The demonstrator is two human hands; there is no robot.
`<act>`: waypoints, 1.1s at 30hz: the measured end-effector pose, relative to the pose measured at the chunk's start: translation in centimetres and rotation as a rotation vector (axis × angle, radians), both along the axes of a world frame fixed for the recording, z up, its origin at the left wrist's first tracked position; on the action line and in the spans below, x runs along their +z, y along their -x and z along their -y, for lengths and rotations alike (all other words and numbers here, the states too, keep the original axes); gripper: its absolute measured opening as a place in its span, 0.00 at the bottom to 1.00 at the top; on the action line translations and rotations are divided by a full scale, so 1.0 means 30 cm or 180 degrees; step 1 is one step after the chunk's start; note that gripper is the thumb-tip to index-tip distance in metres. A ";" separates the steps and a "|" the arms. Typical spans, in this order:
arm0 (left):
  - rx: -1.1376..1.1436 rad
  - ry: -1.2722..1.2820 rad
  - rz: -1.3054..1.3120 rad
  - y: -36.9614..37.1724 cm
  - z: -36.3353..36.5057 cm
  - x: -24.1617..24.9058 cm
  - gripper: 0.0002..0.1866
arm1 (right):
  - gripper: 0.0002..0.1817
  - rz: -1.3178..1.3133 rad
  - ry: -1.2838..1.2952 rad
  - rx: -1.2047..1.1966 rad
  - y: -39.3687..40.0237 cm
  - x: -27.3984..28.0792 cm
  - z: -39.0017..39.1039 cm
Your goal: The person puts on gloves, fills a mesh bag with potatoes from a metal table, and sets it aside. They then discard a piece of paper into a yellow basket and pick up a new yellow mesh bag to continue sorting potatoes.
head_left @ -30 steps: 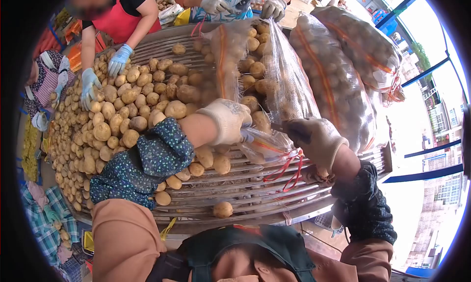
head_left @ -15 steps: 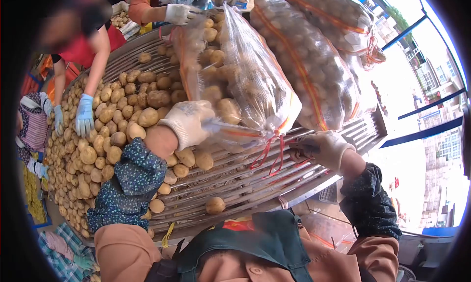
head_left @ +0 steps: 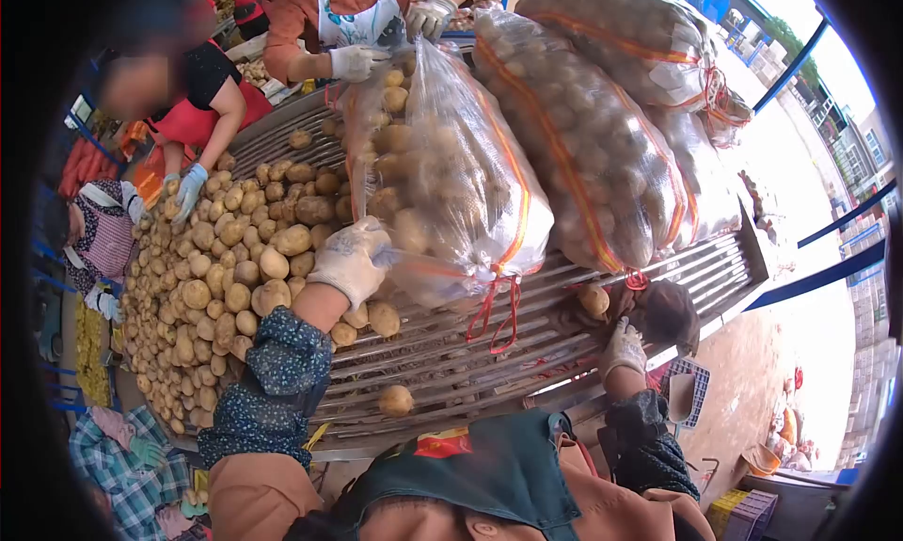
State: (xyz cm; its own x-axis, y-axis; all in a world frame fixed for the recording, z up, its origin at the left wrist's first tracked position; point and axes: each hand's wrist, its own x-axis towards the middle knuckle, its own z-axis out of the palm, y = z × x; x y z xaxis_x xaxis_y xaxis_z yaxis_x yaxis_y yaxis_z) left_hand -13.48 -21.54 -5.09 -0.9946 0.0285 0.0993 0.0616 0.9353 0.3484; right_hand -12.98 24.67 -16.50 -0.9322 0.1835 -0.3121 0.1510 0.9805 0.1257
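Observation:
My left hand [head_left: 353, 261], in a pale glove, is closed on the near-left edge of a clear mesh bag [head_left: 461, 174] partly filled with potatoes. Red ties [head_left: 499, 310] hang from the bag's near end. My right hand [head_left: 624, 346], gloved too, is at the near edge of the slatted table, its fingers against a dark cloth-like thing [head_left: 666, 313]; whether they grip it is unclear. Just beyond that hand a single potato [head_left: 594, 300] lies by the dark thing. Another potato [head_left: 396, 401] rests on the slats [head_left: 451, 367] near my body.
Loose potatoes [head_left: 216, 287] cover the table's left side. Full bags [head_left: 583, 146] lie at the back right. Across the table a co-worker's gloved hand [head_left: 357, 63] is at the bag's far end. Another co-worker's blue-gloved hand [head_left: 191, 191] is among the potatoes. A basket [head_left: 685, 390] stands below the right edge.
The view has shifted. My right hand has moved nearer my body, and the potato and dark thing beyond it now show clearly. My left hand stays at the bag's edge.

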 end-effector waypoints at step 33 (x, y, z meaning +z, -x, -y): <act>0.2024 -0.0273 -0.1866 -0.448 0.226 -0.233 0.17 | 0.21 0.0605 0.2761 0.3000 -0.019 0.013 0.853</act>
